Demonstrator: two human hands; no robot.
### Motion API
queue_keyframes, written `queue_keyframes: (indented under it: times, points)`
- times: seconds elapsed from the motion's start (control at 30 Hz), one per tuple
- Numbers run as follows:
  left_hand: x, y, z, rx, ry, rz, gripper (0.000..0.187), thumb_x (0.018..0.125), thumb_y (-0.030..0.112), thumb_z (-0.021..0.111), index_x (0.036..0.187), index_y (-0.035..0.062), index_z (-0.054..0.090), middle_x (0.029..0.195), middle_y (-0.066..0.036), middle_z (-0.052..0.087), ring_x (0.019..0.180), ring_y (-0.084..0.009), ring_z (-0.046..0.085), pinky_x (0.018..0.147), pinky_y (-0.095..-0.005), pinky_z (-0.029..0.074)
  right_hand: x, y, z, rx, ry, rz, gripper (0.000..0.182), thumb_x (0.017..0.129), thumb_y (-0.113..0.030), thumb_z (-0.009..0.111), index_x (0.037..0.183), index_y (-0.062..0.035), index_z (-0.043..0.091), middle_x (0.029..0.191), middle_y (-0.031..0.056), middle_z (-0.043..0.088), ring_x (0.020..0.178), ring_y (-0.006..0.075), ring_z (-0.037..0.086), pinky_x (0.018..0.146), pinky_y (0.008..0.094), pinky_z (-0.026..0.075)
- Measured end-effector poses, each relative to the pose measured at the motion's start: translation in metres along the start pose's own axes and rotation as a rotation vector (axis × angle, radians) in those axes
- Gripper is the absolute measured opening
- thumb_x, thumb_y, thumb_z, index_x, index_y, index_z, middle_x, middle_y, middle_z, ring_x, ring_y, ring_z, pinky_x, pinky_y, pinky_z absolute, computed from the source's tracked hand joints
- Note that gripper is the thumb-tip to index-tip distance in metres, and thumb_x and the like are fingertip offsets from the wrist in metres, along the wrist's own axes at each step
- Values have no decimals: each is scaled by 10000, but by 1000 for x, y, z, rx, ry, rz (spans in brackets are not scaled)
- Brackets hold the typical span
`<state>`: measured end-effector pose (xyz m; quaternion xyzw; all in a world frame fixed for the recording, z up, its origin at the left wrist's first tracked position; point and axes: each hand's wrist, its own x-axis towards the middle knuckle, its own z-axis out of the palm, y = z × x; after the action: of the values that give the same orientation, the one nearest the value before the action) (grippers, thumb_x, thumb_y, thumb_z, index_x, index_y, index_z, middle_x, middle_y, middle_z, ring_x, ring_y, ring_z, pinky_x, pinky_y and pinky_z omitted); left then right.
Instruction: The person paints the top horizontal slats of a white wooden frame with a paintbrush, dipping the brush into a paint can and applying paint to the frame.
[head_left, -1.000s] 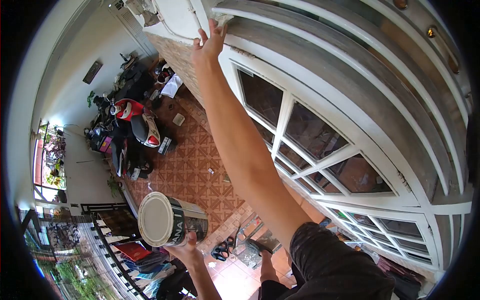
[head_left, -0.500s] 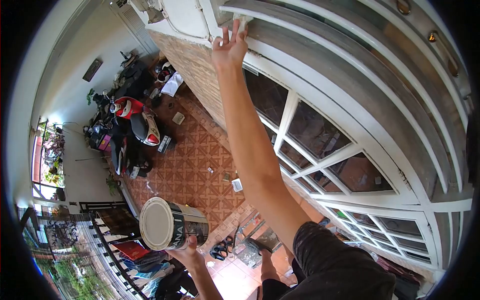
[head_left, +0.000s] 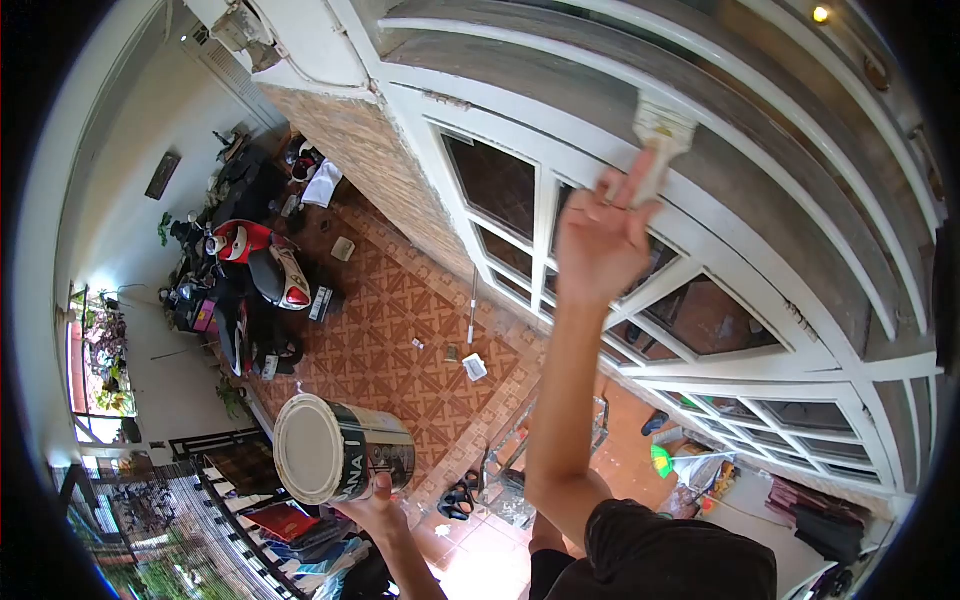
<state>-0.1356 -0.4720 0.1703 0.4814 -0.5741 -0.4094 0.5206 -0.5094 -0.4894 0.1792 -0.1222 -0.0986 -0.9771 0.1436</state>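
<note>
My right hand (head_left: 603, 245) is raised to the white window frame (head_left: 560, 150), its fingers closed around the handle of a paintbrush (head_left: 665, 128). The pale bristles point up against the lowest white slat (head_left: 560, 42) above the frame. Lower down on the left, my left hand (head_left: 375, 510) grips a paint can (head_left: 385, 445) from below, thumb on its side. The can is tilted, its pale round end facing left, and dark lettering shows on its label.
Far below lies a patterned tile floor (head_left: 400, 350). A red and a dark motorbike (head_left: 265, 265) stand by the far wall. A white tray (head_left: 475, 367) and a pole (head_left: 472, 310) lie near the wall. Clothes (head_left: 290, 525) hang at lower left; black sandals (head_left: 458, 497) lie below me.
My right hand has moved right along the slat with the paintbrush, away from the corner of the frame. The left hand still holds the paint can in nearly the same place.
</note>
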Motion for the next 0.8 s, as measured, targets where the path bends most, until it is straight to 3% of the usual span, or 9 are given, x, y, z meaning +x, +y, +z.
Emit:
queue_keyframes:
  times: [0.3, 0.33, 0.37, 0.4, 0.5, 0.6, 0.73, 0.8]
  points:
    - [-5, -18, -11, 53, -46, 21, 1171, 649, 567, 876, 1477, 8, 265, 1418, -158, 450, 1258, -284, 494, 1081, -465, 412, -35, -109, 25, -257, 30, -246, 465, 1018, -274, 519, 1458, -148, 441, 1526, -31, 463, 1027, 159, 560, 683, 275, 443]
    - [-4, -10, -10, 8, -107, -68, 1187, 646, 584, 873, 1476, -2, 259, 1419, -161, 450, 1257, -285, 494, 1078, -461, 413, -33, -107, 25, -290, 16, -270, 468, 1019, -276, 518, 1461, -145, 438, 1525, -30, 464, 1026, 159, 560, 682, 275, 443]
    - [-5, -11, -9, 8, -91, -45, 1182, 648, 583, 872, 1473, -5, 265, 1414, -162, 455, 1254, -286, 498, 1074, -460, 414, -30, -100, 24, -303, -9, -296, 472, 1019, -279, 518, 1463, -143, 434, 1524, -28, 466, 1026, 160, 560, 681, 276, 443]
    - [-7, -13, -7, 7, -75, -23, 1176, 650, 582, 871, 1471, -8, 270, 1409, -162, 460, 1250, -288, 501, 1070, -460, 415, -25, -90, 21, -300, -47, -327, 530, 1038, -278, 475, 1542, -213, 321, 1539, 12, 438, 1039, 175, 571, 661, 264, 485]
    - [-6, -13, -8, 31, -75, 22, 1155, 650, 581, 872, 1457, -12, 297, 1385, -160, 484, 1221, -285, 523, 1045, -454, 427, -17, -53, 11, -353, -9, -249, 561, 1042, -318, 470, 1556, -213, 271, 1529, 63, 439, 1052, 180, 574, 681, 271, 525]
    - [-7, -3, -3, 5, -111, 2, 1141, 651, 561, 880, 1454, -11, 304, 1366, -151, 504, 1200, -274, 536, 1028, -443, 438, -13, -19, 12, -328, 78, -124, 459, 1053, -284, 439, 1493, -169, 375, 1539, 37, 443, 1083, 175, 583, 682, 272, 487]
    - [-9, -1, -1, -71, -132, -21, 1121, 652, 511, 896, 1451, -10, 307, 1365, -142, 504, 1197, -268, 539, 1021, -443, 453, -17, -55, 26, -65, 7, -106, 450, 1051, -306, 452, 1477, -168, 407, 1520, 26, 471, 1066, 179, 582, 709, 282, 486]
    - [-7, 0, -1, -83, -144, -48, 1116, 654, 501, 900, 1448, -9, 306, 1370, -141, 498, 1196, -273, 538, 1025, -449, 455, -28, -94, 40, -155, -1, -254, 556, 1035, -383, 485, 1533, -192, 329, 1511, 23, 468, 1027, 126, 563, 692, 235, 460]
